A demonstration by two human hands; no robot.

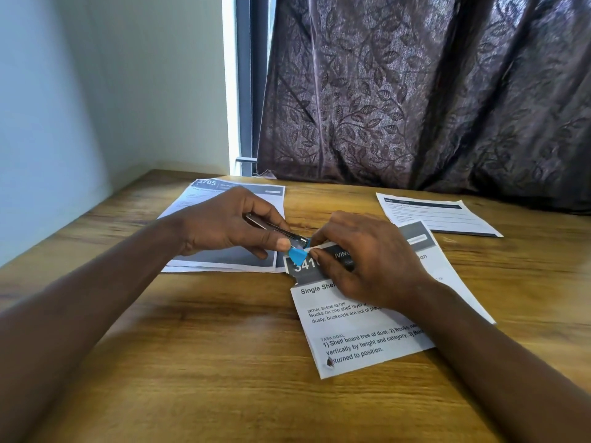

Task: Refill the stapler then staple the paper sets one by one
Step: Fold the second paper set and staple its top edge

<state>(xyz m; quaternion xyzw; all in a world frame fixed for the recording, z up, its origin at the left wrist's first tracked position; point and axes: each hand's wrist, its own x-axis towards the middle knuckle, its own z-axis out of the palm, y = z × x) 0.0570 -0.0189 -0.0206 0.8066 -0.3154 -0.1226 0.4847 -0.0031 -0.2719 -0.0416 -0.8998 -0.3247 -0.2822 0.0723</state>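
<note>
At mid-table, gripping the stapler (275, 229) in the left hand (220, 223), curling the fingers round its slim metal body and laying the thumb along its near side. Pointing its blue-tipped nose down and rightward, onto the top left corner of the nearest paper set (361, 334). Pinching that same corner between thumb and forefinger of the right hand (367, 260), resting the remaining fingers, loosely bent, on the dark printed header. Touching nose to pinched corner; unable to confirm any seating of the corner inside the stapler's mouth. Noting a ragged left edge and a small dark mark near the bottom left corner of this set, lying askew on the wooden table (192, 362). Noting a second paper set (224, 262) lying flat beneath and beyond the left hand, and a third paper set (447, 215) lying well apart at the far right. Noting a dark leaf-patterned curtain (415, 91) hanging behind the table, a window frame (245, 91) just left of it, and a pale wall (80, 107) running along the left.
</note>
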